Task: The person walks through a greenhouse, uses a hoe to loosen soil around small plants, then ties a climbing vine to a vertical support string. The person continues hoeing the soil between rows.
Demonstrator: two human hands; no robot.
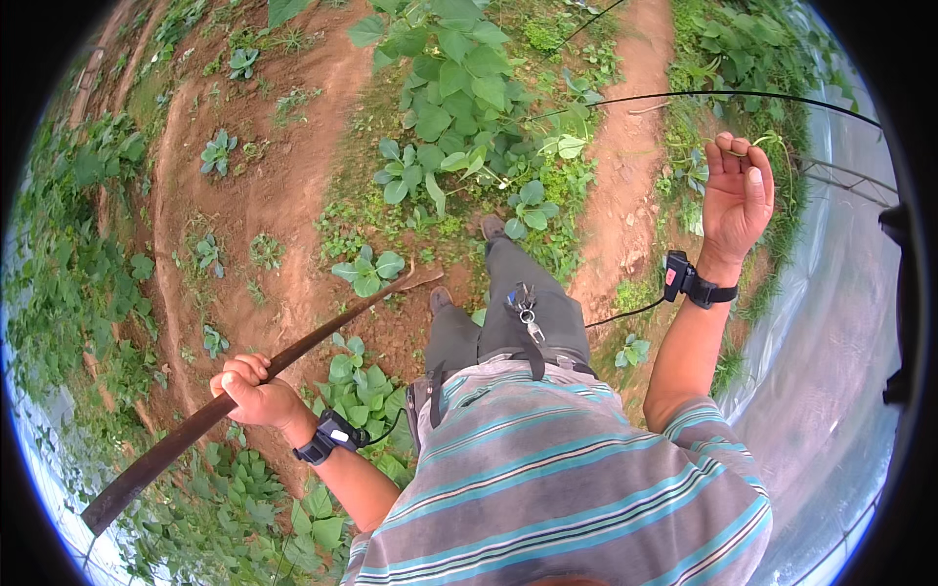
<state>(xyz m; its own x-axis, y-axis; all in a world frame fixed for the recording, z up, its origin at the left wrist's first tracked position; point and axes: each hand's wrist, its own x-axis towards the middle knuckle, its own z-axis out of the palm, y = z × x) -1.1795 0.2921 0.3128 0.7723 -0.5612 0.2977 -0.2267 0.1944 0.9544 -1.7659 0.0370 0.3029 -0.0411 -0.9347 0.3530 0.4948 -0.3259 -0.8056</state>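
My left hand is closed around the dark wooden handle of a hoe. The handle runs diagonally from the lower left to the hoe's head, which rests near the soil close to my feet and beside a leafy seedling. Raised at the right, my right hand has its palm up and fingers curled. A thin green vine stem lies across these fingertips and seems lightly held there; its far end trails down among the plants.
A tall leafy bean-like plant grows just ahead of my feet. More seedlings dot the bare soil to the left. A black cord crosses above the right path. Plastic sheeting borders the right side.
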